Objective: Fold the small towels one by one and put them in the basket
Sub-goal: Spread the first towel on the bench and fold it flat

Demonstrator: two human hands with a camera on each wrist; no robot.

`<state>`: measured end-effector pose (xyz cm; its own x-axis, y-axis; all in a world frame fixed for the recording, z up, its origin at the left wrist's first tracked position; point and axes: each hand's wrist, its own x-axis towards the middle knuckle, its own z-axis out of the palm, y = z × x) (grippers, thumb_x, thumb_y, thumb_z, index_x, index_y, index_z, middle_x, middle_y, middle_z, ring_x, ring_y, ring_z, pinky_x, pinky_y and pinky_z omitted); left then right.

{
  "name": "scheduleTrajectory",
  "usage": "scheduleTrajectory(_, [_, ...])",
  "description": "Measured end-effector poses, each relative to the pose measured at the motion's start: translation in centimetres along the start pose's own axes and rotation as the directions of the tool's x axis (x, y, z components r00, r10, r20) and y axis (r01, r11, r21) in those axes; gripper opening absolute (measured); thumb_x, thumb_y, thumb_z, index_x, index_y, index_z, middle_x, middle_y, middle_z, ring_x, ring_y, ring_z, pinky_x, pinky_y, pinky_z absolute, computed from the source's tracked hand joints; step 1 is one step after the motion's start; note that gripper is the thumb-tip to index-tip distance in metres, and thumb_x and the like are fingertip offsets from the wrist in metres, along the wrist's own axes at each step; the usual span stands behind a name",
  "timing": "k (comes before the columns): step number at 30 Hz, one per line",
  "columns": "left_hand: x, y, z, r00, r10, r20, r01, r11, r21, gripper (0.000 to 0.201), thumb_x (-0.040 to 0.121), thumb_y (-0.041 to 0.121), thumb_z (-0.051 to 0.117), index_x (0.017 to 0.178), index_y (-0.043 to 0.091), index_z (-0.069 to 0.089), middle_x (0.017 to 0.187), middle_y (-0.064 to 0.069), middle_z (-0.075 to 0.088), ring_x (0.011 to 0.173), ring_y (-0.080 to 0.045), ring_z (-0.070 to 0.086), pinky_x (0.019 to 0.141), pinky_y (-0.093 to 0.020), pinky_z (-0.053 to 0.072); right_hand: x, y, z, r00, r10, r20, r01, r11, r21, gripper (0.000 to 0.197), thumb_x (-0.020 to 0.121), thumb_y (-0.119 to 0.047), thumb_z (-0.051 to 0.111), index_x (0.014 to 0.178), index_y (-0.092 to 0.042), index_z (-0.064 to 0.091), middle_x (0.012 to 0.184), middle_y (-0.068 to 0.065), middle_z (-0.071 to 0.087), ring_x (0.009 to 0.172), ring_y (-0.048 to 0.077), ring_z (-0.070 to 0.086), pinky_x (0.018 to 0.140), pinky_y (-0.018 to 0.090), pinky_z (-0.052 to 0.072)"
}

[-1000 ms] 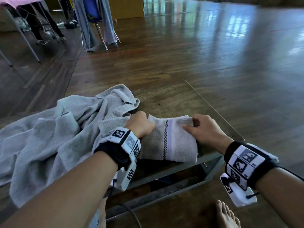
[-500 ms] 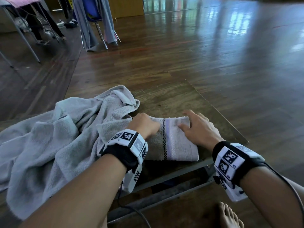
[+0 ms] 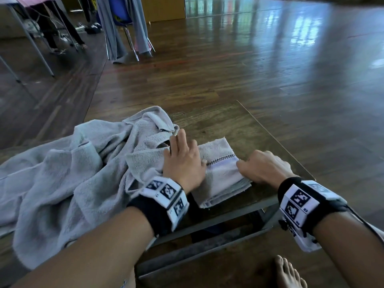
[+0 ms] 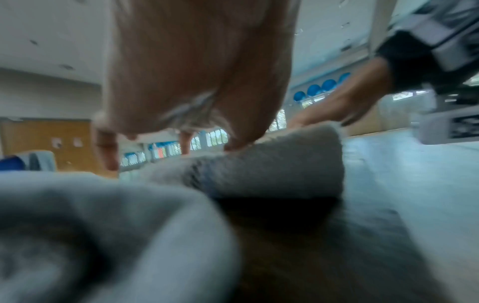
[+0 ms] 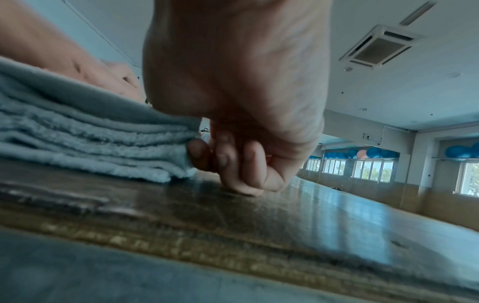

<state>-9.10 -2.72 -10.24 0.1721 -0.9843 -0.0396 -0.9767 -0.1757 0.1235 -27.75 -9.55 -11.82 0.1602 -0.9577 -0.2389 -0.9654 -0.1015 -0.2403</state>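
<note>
At your far left the heap of unfolded towels [image 3: 62, 169] sprawls over the worktop [image 3: 239, 125] and spills against the folded towel [image 3: 220, 173], so any lift risks dragging a loose corner along or catching your wrist band. Your left hand [image 3: 182, 163] lies flat on the folded towel with fingers spread, pressing rather than gripping; ease off too soon and the stacked layers may spring open. The folded towel sits near the front edge of the worktop, and a careless push could slide it off. Your right hand [image 3: 261, 169] pinches the towel's right edge, thumb on top and fingers [image 5: 223, 157] curled against the layered side; catch only the upper layers and the rest will droop and unfold. No basket is in view, so you carry it unsighted.
</note>
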Motion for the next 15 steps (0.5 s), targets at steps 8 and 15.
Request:
scheduleTrajectory(8, [-2.6,2.3,2.9,0.982,-0.034,0.184,0.043,0.998,-0.046,0.077,0.101,0.055,0.024,0.154,0.002,0.005,0.162,-0.016,0.0,0.149,-0.04,-0.006,0.121,-0.055,0.009,-0.2,-0.1,0.3,0.91,-0.193,-0.368,0.17,0.981,-0.093,0.029,0.083,-0.049,0.045,0.084,-0.021,0.053,0.088,-0.005,0.056,0.077,0.017,0.053,0.063,0.032,0.036])
scheduleTrajectory(15, [0.1,0.2,3.8,0.937,0.199,0.287,-0.201,0.979,-0.023,0.074,0.1,0.05,0.021,0.157,0.014,-0.01,0.164,-0.001,-0.022,0.148,-0.024,-0.029,0.123,-0.047,-0.007,-0.9,-2.3,1.1,0.719,-0.643,-0.265,0.635,0.762,-0.128,0.04,0.098,-0.037,0.043,0.135,-0.028,0.056,0.143,-0.011,0.051,0.133,0.012,0.044,0.111,0.033,0.033])
